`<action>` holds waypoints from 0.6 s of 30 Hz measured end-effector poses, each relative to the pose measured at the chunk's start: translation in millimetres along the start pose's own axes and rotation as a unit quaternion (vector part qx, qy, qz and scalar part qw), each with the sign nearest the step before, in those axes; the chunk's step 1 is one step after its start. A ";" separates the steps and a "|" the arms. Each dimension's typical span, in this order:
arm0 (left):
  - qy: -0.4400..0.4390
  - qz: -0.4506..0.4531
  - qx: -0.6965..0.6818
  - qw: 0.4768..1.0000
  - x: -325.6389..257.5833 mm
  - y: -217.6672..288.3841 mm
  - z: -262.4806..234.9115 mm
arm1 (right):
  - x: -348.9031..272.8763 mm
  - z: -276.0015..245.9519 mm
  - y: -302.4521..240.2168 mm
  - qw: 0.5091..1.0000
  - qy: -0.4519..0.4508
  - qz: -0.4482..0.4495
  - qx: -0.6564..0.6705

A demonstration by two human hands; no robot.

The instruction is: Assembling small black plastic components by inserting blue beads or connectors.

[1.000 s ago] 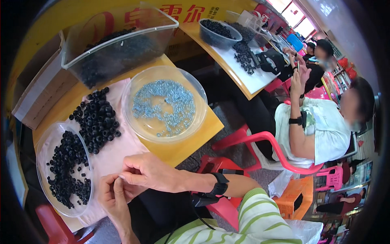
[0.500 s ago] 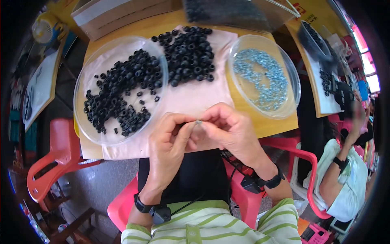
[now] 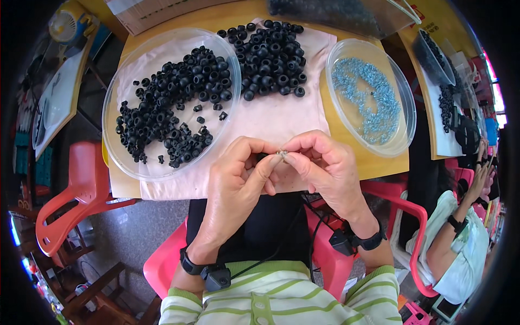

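Observation:
My left hand (image 3: 236,181) and my right hand (image 3: 325,168) meet fingertip to fingertip over the near table edge, pinching one small silvery part (image 3: 281,154) between them. Just behind the hands lies a pale cloth (image 3: 271,116) with a loose heap of black rubber rings (image 3: 271,54). A clear round dish (image 3: 124,162) at the left holds several more black rings. A second clear dish (image 3: 403,108) at the right holds small blue-grey metal parts. What else the fingers hold is hidden.
The yellow table (image 3: 379,165) ends just past my hands. A red plastic chair (image 3: 70,200) stands at the left. Another person (image 3: 460,238) in a pale shirt sits at the right by a second table (image 3: 439,124) with more black rings.
The view has swung down and centred on the table. My hands have come up from the lower left to the table's near edge, still pinched together.

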State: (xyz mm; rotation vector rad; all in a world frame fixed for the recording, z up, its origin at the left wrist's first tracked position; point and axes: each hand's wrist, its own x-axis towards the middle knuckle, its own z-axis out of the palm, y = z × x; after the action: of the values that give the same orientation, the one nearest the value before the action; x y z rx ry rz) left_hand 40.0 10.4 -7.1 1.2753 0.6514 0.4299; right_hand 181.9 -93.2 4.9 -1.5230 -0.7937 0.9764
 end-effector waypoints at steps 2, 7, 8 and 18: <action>-0.009 -0.005 0.011 1.000 0.1 1.5 -0.9 | 0.3 0.0 -0.8 1.000 0.000 0.004 0.001; 0.041 0.022 -0.030 0.998 -1.8 -1.8 5.8 | 0.8 2.1 -4.4 1.000 0.001 0.027 0.015; 0.035 0.045 -0.009 0.998 -1.9 -4.7 5.5 | 1.5 1.8 -4.6 0.999 -0.003 0.029 0.018; 0.043 0.106 0.075 0.991 -1.7 -7.6 8.3 | 2.7 0.9 -2.9 0.999 -0.006 0.038 0.034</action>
State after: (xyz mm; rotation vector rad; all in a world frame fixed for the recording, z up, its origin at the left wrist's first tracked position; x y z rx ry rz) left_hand 43.7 1.3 -12.7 1.4824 0.6325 0.6234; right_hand 182.4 -90.0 7.2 -1.4993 -0.7087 1.0601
